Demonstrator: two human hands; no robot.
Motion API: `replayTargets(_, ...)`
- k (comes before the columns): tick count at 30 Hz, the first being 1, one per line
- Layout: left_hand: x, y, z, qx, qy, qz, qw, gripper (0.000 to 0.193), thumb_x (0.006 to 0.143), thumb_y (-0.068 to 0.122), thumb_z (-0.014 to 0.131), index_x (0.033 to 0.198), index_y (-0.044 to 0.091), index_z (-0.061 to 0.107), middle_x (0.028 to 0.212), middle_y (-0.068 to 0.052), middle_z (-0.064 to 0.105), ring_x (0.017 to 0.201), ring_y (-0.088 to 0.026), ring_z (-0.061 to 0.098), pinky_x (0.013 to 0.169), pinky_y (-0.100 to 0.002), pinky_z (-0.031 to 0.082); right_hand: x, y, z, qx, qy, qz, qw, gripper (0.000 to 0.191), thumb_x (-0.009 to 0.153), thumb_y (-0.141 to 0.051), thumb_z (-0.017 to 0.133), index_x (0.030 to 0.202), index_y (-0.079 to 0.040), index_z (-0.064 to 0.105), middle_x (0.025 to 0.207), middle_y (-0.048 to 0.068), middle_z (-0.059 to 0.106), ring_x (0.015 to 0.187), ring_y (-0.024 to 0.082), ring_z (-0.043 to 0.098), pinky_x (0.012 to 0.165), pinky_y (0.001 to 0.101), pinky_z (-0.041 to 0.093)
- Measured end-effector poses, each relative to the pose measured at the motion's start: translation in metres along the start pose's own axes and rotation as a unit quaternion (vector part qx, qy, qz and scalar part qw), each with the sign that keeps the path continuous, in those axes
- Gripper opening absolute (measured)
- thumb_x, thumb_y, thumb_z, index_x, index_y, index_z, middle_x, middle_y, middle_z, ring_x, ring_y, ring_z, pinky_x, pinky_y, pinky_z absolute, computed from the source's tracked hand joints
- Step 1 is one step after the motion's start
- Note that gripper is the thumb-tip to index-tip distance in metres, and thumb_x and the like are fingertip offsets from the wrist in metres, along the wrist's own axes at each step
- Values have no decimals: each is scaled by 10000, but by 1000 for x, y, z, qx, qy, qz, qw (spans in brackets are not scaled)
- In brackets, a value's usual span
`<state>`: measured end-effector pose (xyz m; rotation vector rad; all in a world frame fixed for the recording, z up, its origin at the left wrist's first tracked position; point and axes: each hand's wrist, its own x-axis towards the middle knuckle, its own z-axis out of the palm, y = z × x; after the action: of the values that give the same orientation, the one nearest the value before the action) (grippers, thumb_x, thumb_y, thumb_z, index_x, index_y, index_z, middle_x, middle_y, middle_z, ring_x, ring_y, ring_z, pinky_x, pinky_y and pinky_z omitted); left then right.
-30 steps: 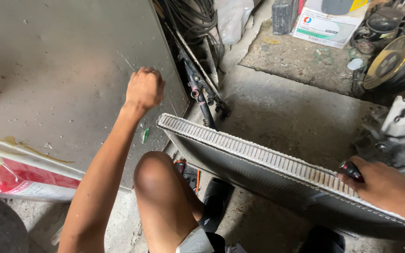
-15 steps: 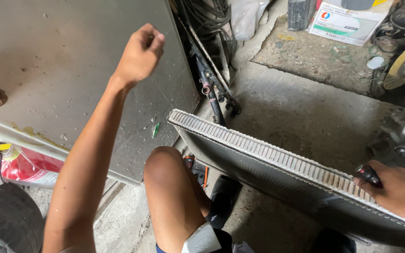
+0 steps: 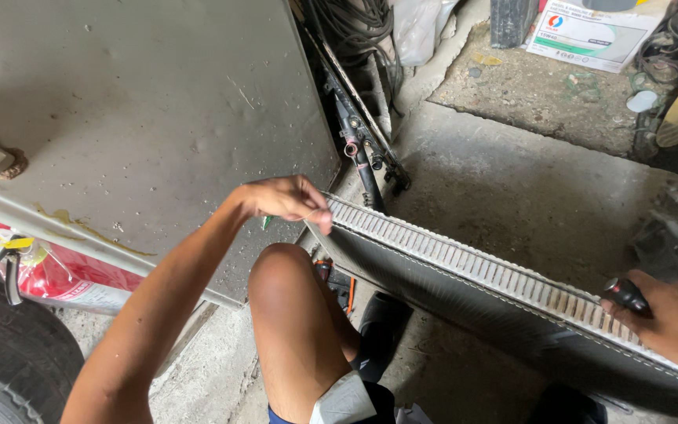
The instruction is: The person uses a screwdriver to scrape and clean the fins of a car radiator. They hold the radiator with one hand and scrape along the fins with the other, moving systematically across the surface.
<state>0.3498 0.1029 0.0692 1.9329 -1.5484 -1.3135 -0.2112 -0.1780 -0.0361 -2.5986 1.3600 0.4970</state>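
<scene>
Two hands work along a radiator (image 3: 464,271) standing on edge on the concrete floor (image 3: 512,188). Nearest, a bare knee (image 3: 284,271) rises just beside the radiator's left end. Right hand (image 3: 668,318), at the radiator's right end, rests on the finned top edge, fingers curled tight around a dark handle (image 3: 628,294) (tool tip hidden). Left hand (image 3: 288,198) sits at the left corner, fingertips pinched together on the edge; whether they hold anything cannot be told. Left of it: tyre (image 3: 1,361), red extinguisher (image 3: 64,279), grey panel (image 3: 143,110). Beyond: black pipes (image 3: 362,149), then a box (image 3: 590,35).
</scene>
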Motion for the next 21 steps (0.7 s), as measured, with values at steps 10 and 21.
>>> replayTargets(10,1,4,12,385,261,-94,880,172,917,247,684,1017,181,808,949,-116,762,885,-311,732,808,-453,576,10,9,15,13,-12,-14,1000,364,986,-506,579,1138,-188,669,631,8,674,528,130,678,572,310,570)
replayTargets(21,-9,15,22,468,232,19,852,260,896,230,677,1108,338,782,1046,-25,732,895,-326,713,737,-458,576,12,17,29,43,16,-32,998,332,957,-461,628,1117,-181,707,630,11,669,534,132,671,556,324,559)
